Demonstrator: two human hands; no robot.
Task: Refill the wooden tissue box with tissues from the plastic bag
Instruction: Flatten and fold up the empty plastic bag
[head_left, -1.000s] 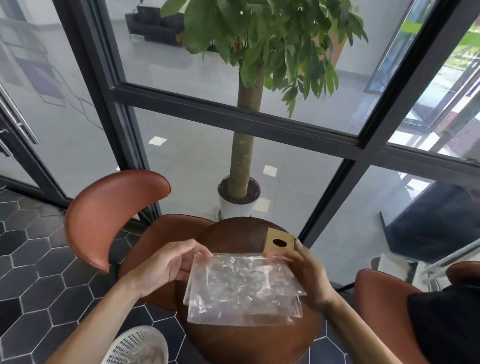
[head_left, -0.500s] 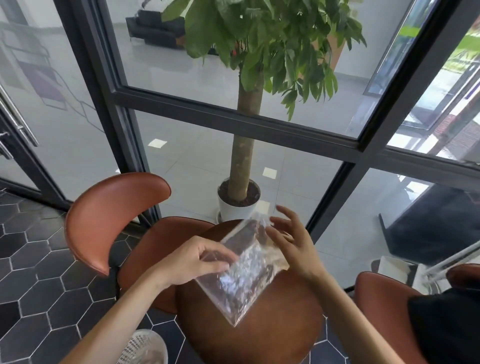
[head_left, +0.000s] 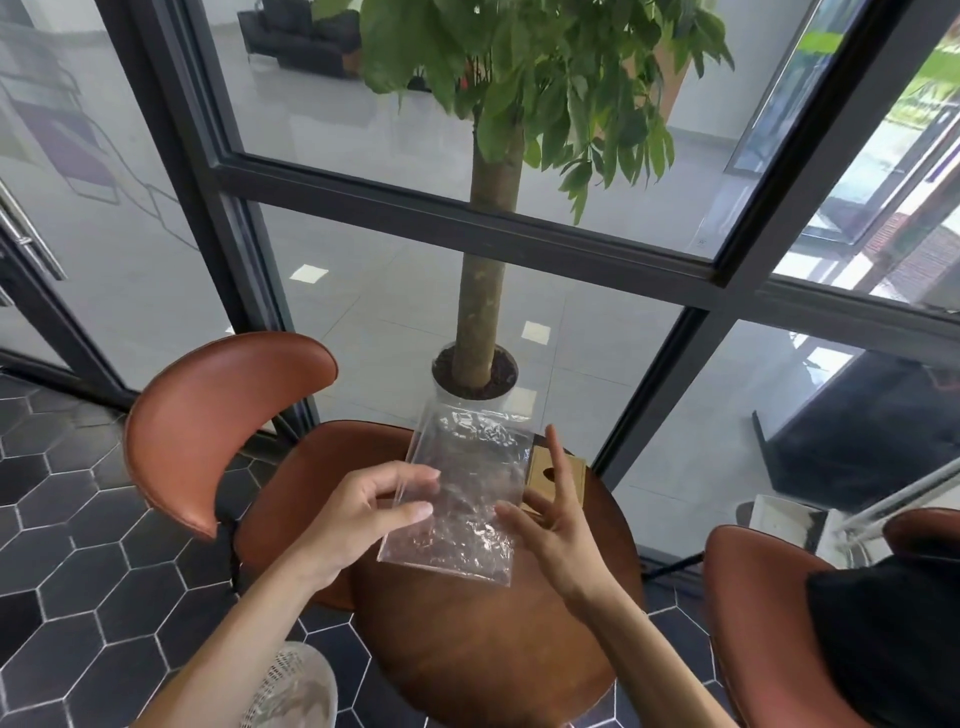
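Just beyond the right hand (head_left: 550, 525), whose spread fingers only brush it, the plastic bag (head_left: 462, 493) hangs pinched in the left hand (head_left: 363, 512), long axis pointing away, half-hiding the wooden tissue box (head_left: 553, 475) on the tabletop (head_left: 493, 649).

A round brown table (head_left: 483, 639) stands in the near middle of the scene, its wooden top glossy and mostly bare. At its far right edge lies a light wooden box (head_left: 553, 470) with a dark oval slot in its top face; the box's left part is hidden behind a clear bag held above the table. The table stands on a floor (head_left: 93, 597) of dark hexagonal tiles with pale joints. Brown chairs stand on that floor, one (head_left: 208, 415) at the table's far left and another (head_left: 758, 603) at its right.
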